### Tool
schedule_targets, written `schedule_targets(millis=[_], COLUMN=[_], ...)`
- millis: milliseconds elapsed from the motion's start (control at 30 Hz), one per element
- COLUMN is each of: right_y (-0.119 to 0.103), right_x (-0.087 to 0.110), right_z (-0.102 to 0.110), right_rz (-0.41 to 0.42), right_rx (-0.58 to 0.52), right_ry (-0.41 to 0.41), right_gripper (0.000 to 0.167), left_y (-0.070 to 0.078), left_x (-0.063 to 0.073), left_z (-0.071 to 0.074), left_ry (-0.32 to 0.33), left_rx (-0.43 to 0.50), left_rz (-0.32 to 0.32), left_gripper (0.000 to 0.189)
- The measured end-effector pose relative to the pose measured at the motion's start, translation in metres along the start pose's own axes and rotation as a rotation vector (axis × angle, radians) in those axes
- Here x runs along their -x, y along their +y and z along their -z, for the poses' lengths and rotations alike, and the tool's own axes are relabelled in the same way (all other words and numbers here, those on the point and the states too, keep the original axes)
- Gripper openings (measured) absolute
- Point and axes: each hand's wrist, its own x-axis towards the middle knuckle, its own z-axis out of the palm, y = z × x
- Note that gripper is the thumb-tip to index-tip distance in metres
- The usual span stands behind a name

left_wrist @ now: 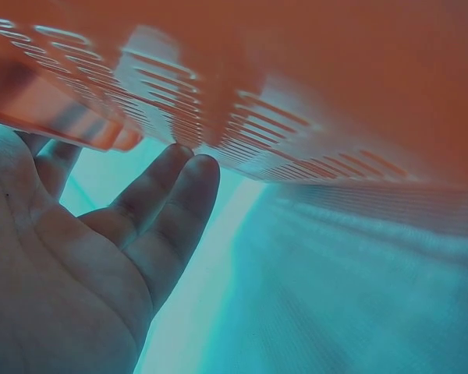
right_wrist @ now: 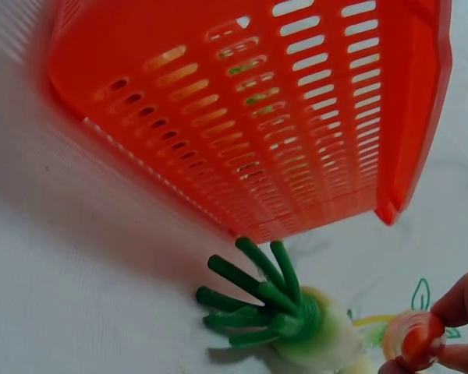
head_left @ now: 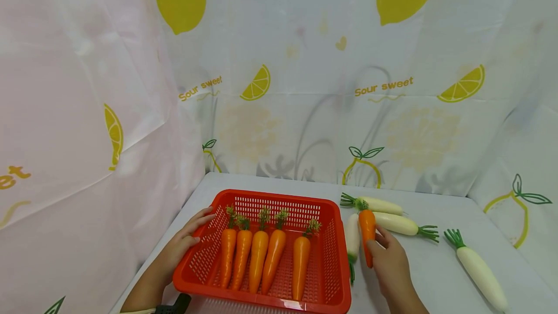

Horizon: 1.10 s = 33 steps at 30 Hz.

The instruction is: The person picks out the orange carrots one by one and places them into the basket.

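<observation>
A red slotted basket (head_left: 335,236) sits on the white table with several orange carrots (head_left: 259,260) lying side by side in it. My left hand (head_left: 187,241) rests with straight fingers against the basket's left wall; the left wrist view shows its fingers (left_wrist: 168,206) under the red rim (left_wrist: 242,117). My right hand (head_left: 390,258) grips an orange carrot (head_left: 367,234) just right of the basket, tip down. In the right wrist view the carrot's tip (right_wrist: 421,347) is pinched, beside a white radish's green stalks (right_wrist: 257,300) and the basket wall (right_wrist: 242,117).
White radishes lie right of the basket: one (head_left: 352,239) beside its wall, two (head_left: 394,217) behind my right hand, another (head_left: 479,268) far right. Lemon-print curtains (head_left: 305,86) enclose the table at back and sides.
</observation>
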Motion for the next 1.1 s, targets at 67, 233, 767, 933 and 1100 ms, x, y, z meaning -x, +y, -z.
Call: schedule_targets(millis=[67,233,767,933,1100], right_y=[-0.002,-0.007,-0.01,-0.014,-0.018], right_x=[0.002,0.006,0.016,0.022,0.028], right_z=[0.0,-0.001,-0.01,-0.013,-0.017], right_rz=[-0.006,0.01,0.004,0.026,0.021], right_rx=[-0.023,-0.087,-0.238,-0.263,-0.238], right_ry=[-0.005,-0.019,-0.044,-0.07,-0.074], right_gripper=[0.073,0.07,0.059,0.057,0.058], left_y=[0.0,-0.002,-0.003,-0.004,-0.005], left_x=[0.0,0.0,-0.001,-0.001,-0.001], left_z=[0.0,0.001,0.002,0.004,0.004], left_ry=[0.0,-0.003,-0.01,-0.01,-0.02], left_rx=[-0.002,-0.016,-0.008,-0.014,-0.013], left_rz=[-0.002,-0.011,-0.016,-0.023,-0.034], left_gripper=[0.066,0.066,0.066,0.066,0.066])
